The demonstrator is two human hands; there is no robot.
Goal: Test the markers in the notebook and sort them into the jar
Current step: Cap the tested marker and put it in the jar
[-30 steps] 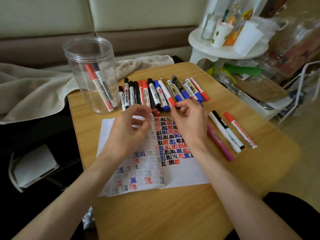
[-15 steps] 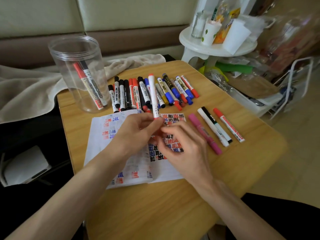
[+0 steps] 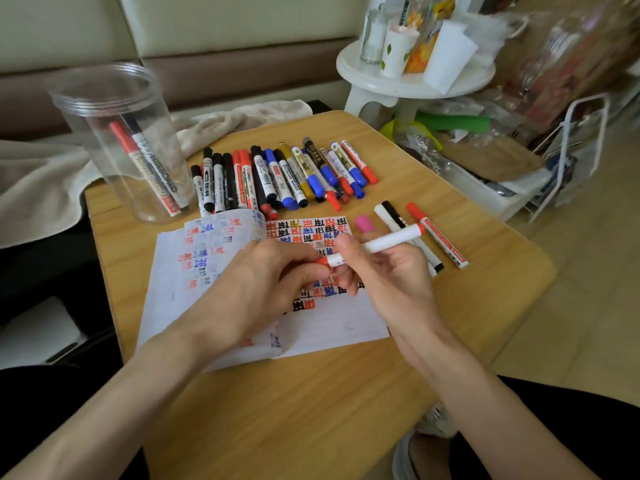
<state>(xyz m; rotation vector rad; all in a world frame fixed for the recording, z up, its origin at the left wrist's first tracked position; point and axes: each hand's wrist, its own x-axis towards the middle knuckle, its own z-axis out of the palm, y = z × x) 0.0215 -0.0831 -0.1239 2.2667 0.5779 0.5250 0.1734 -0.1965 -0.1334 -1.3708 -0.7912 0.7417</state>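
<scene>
A white marker with red ends (image 3: 384, 243) is held level over the open notebook (image 3: 322, 320). My left hand (image 3: 256, 289) pinches its red cap end. My right hand (image 3: 388, 275) grips the white barrel. The notebook page carries red, blue and black test marks. A row of several markers (image 3: 277, 178) lies beyond the notebook. The clear jar (image 3: 117, 140) stands at the table's back left with two markers inside.
A pink marker (image 3: 364, 224), mostly hidden by my right hand, and three more markers (image 3: 436, 233) lie right of the notebook. A beige towel (image 3: 38, 181) lies left of the table. A white stool (image 3: 408, 77) with cups stands behind on the right.
Both hands took a red-capped white marker from the row and brought it over the notebook. It turned from upright to level, with my right hand now round the barrel.
</scene>
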